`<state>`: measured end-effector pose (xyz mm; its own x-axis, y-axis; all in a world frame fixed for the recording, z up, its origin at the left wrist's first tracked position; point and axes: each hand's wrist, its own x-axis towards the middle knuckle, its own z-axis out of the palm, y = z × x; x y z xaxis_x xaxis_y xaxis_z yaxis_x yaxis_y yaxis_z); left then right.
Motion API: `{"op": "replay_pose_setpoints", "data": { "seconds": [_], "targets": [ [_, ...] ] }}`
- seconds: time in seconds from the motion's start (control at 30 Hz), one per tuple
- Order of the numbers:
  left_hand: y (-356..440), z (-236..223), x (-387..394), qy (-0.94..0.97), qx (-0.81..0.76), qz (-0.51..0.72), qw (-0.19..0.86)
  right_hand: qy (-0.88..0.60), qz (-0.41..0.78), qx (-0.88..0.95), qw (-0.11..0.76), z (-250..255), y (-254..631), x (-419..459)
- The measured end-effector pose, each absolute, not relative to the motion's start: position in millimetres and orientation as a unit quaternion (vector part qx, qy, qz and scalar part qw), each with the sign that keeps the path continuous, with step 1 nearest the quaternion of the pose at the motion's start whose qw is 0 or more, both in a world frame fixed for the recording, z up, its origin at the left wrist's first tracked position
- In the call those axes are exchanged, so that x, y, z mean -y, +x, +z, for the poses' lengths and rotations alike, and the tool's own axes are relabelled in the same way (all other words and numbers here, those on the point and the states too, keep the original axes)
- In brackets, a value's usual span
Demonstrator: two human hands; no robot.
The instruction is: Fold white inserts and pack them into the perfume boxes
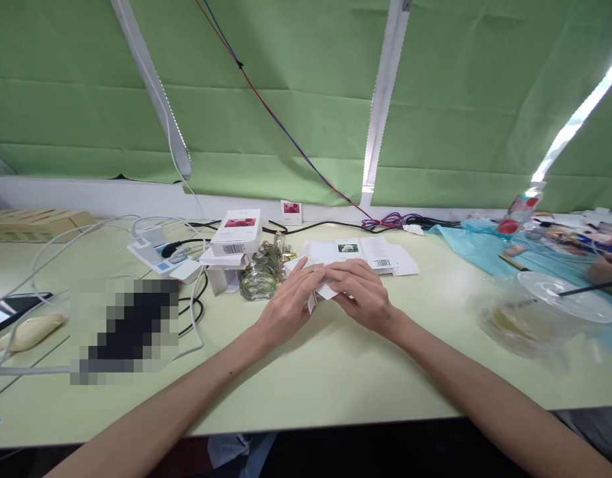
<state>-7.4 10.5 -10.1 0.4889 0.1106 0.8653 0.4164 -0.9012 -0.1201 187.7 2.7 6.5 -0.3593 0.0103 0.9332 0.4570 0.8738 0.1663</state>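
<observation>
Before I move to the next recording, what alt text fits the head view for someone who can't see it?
A person's left hand and right hand hold white card at a pale table. Just beyond lies printed packaging, with glass bottles and a box to the left and a plastic cup to the right.

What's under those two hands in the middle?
Under the bare left hand and bare right hand, a folded white cardboard piece pokes out. They cover the rest, so its whole shape can't be seen.
</observation>
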Motion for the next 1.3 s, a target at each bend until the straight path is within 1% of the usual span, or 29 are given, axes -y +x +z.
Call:
{"op": "replay_pose_setpoints", "data": {
  "seconds": [0.17,0.37,0.87,1.17,1.3],
  "targets": [
    [-8.0,-10.6,-10.9,-0.849,0.145,-0.481,0.162,-0.124,-0.19,0.792,0.567,6.6,186.6,-3.5],
    [-8.7,-12.3,-11.6,-0.85,0.144,-0.479,0.165,-0.138,-0.164,0.79,0.574,6.4,185.2,-3.3],
    [-7.4,-11.4,-9.7,-0.856,0.146,-0.469,0.162,-0.141,-0.167,0.799,0.561,7.8,185.4,-2.6],
    [-5.4,-8.3,-9.1,-0.849,0.144,-0.48,0.165,-0.136,-0.114,0.821,0.543,10.3,188.7,-1.8],
    [-4.8,-6.7,-7.9,-0.848,0.137,-0.485,0.168,-0.148,-0.126,0.812,0.551,10.3,189.7,-2.6]
  ]
}}
